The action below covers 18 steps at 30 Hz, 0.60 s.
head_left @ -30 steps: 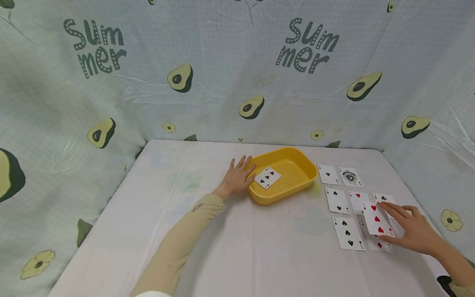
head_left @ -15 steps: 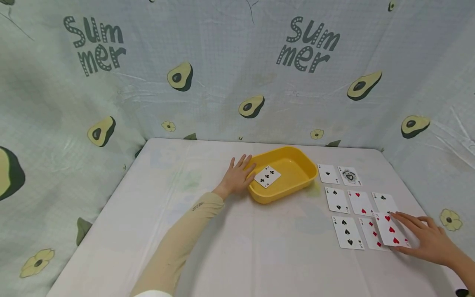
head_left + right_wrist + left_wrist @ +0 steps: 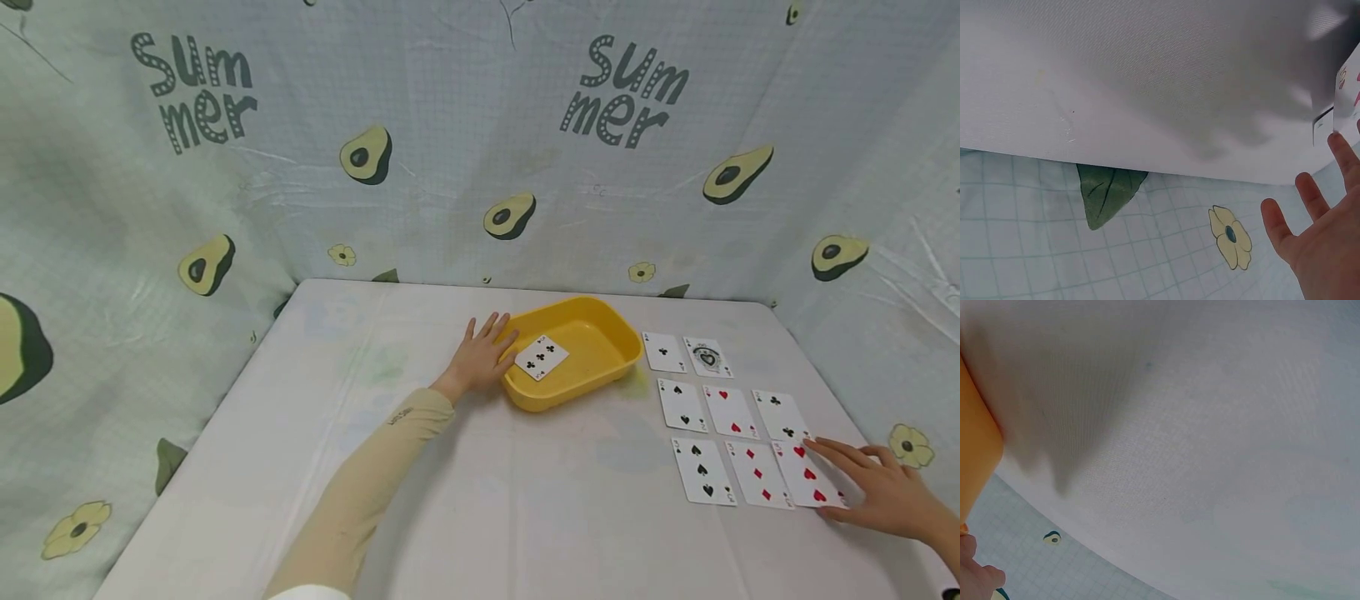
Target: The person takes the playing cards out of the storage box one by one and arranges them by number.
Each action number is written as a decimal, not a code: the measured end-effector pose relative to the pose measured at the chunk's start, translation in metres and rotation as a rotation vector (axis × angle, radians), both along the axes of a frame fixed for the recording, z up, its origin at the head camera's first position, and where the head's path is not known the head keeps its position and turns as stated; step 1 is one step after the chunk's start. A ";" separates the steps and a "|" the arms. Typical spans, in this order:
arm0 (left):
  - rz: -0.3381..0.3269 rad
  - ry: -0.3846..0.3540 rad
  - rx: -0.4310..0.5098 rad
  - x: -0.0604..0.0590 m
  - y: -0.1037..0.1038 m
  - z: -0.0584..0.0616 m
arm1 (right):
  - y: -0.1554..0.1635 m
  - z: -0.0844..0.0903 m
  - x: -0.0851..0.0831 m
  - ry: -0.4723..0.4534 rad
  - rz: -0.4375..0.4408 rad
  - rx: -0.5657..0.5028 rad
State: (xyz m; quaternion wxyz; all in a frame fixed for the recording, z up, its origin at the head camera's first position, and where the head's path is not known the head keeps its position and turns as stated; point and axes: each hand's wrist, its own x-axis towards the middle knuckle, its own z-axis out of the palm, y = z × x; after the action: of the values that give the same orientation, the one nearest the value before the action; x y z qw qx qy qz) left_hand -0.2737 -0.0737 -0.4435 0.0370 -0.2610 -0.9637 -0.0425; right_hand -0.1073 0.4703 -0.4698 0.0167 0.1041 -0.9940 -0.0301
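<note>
At the right of the head view, my right hand [image 3: 885, 493] holds the three of hearts [image 3: 808, 475] by its right side, fingers at the upper corner and thumb at the lower one. This card [image 3: 1349, 94] looks tilted off the table in the right wrist view, only partly visible. It is beside the three of diamonds [image 3: 757, 475], just below the two of clubs [image 3: 778, 414]. My left hand [image 3: 480, 357] rests with spread fingers on the left rim of a yellow tray [image 3: 581, 393]. A clubs card [image 3: 542, 358] lies face up in the tray.
Other cards lie face up in rows: the three of spades [image 3: 703, 472], two of spades [image 3: 682, 406], two of hearts [image 3: 729, 410], ace of clubs [image 3: 663, 352] and ace of spades [image 3: 707, 357]. A patterned cloth [image 3: 435, 125] hangs behind the white table [image 3: 450, 517].
My right hand has carried the three of hearts right and down from above the other cards to the right end of the bottom row. The left hand and tray have stayed put.
</note>
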 end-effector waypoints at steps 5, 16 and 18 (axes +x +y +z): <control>0.009 -0.010 0.000 -0.001 0.000 0.001 | 0.004 0.002 -0.002 -0.036 -0.016 0.012; 0.001 -0.012 0.011 -0.001 -0.001 0.001 | 0.002 0.008 -0.001 -0.144 -0.056 -0.002; -0.002 -0.013 0.009 -0.001 0.000 0.000 | 0.002 0.008 0.000 -0.145 -0.055 -0.001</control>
State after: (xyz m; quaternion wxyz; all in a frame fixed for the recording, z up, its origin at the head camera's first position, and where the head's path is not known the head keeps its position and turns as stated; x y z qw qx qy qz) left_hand -0.2749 -0.0742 -0.4430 0.0318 -0.2614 -0.9635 -0.0484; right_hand -0.1077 0.4721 -0.4613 -0.0559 0.0784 -0.9951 -0.0226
